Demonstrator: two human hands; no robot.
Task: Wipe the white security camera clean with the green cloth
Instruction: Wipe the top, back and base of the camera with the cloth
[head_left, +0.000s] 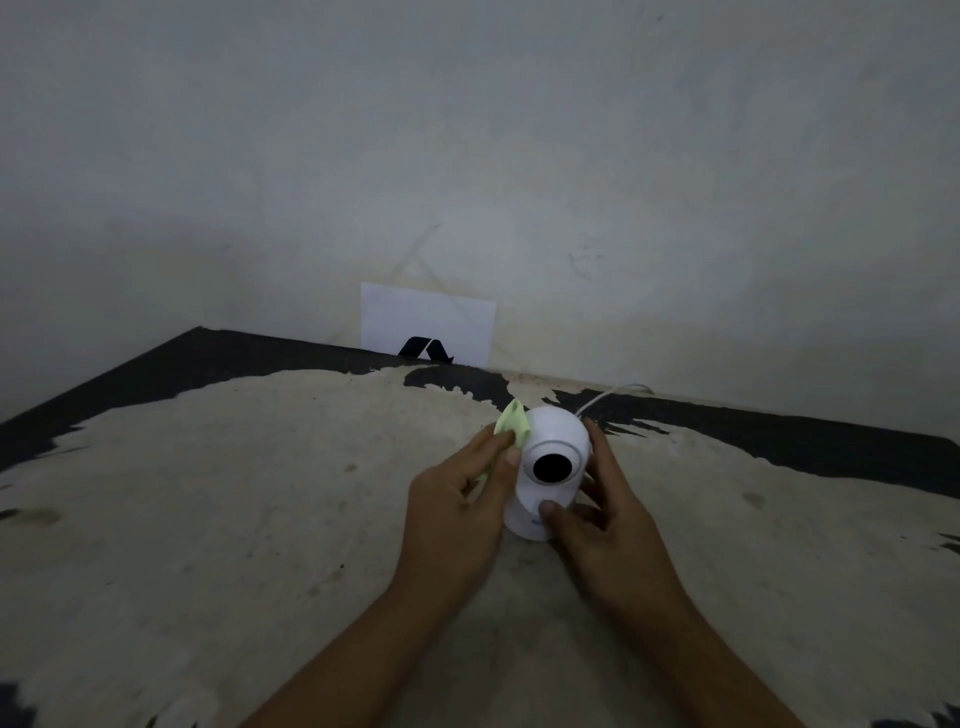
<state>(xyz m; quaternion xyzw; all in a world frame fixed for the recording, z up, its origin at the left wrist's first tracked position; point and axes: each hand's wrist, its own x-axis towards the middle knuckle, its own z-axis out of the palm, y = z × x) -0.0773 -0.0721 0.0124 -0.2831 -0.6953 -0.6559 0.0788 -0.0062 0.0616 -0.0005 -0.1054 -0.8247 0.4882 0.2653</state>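
Two hands on the job, both closed. Left hand (457, 499) pinching the green cloth (511, 428), pressed against the left flank of the white security camera (553, 462). Right hand (597, 514) gripping the camera's right side, thumb laid over the front of the base.

Camera upright on the worn table (208, 493), centre-right, near the far edge, directly ahead between the hands. Long axis vertical; black lens (551, 467) pointing back toward the wearer. White cable (608, 395) trailing off behind to the right.

Cloth contact on the left side only, so left hand nearest for the next stroke; probably sweeps up over the dome or across the lens face while the right steadies.

Small mark on the base front, possibly a logo, too dim to read. White card (428, 322) against the wall with a black chevron-like mark (426, 348), no legible text.
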